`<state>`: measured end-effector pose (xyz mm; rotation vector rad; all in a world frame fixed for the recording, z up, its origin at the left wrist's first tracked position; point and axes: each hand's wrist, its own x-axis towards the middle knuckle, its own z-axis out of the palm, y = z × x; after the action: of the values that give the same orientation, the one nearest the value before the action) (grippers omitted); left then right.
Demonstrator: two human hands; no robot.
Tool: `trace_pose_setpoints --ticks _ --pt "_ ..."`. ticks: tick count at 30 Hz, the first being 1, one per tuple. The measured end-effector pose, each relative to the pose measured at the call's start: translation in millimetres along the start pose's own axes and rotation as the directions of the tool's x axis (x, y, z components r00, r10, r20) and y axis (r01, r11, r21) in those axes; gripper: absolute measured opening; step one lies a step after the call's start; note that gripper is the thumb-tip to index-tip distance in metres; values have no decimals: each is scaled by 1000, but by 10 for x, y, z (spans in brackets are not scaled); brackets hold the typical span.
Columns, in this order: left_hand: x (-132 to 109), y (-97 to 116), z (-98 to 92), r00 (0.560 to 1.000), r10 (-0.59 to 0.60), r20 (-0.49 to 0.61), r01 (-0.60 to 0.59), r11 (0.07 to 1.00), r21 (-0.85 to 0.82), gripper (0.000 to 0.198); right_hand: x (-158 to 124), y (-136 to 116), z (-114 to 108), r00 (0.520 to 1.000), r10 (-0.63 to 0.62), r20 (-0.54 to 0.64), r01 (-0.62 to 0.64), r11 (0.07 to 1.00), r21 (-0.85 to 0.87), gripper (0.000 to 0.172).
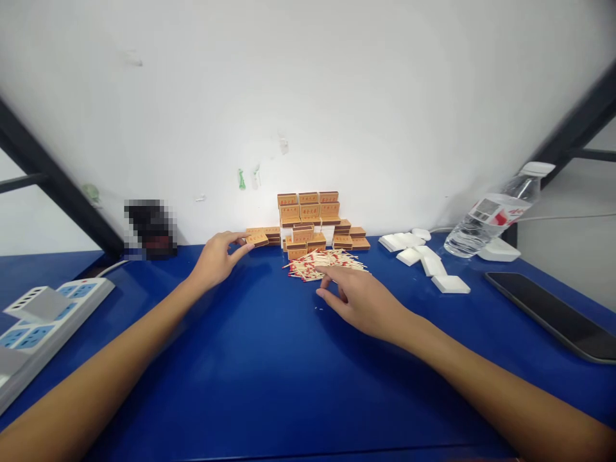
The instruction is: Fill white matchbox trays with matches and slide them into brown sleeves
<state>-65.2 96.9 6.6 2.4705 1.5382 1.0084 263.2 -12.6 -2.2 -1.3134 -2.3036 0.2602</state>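
Observation:
My left hand (217, 258) reaches to the left end of a row of orange matchboxes and pinches one matchbox (256, 239) between thumb and fingers. A stack of several more orange matchboxes (308, 212) stands against the white wall behind. In front of it lies a loose pile of red-tipped matches (321, 262) on the blue table (269, 372). My right hand (359, 298) rests at the near edge of that pile, fingers spread and touching the matches.
White inner trays (423, 260) lie scattered to the right of the pile. A tilted water bottle (495, 218) and a dark phone (553, 314) sit at the far right. A white power strip (43, 321) lies at the left edge, a dark blurred object (150, 228) by the wall.

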Motion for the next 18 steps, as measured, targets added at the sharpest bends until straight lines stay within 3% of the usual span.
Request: trace_pose_setpoints --ticks 10,18 --pt "458 4 229 998 43 -46 -38 994 100 31 19 12 -50 999 -47 -9 46 995 -93 9" --pt "526 60 448 990 -1 -140 21 990 139 27 35 23 -102 998 -59 -18 57 995 -86 13"
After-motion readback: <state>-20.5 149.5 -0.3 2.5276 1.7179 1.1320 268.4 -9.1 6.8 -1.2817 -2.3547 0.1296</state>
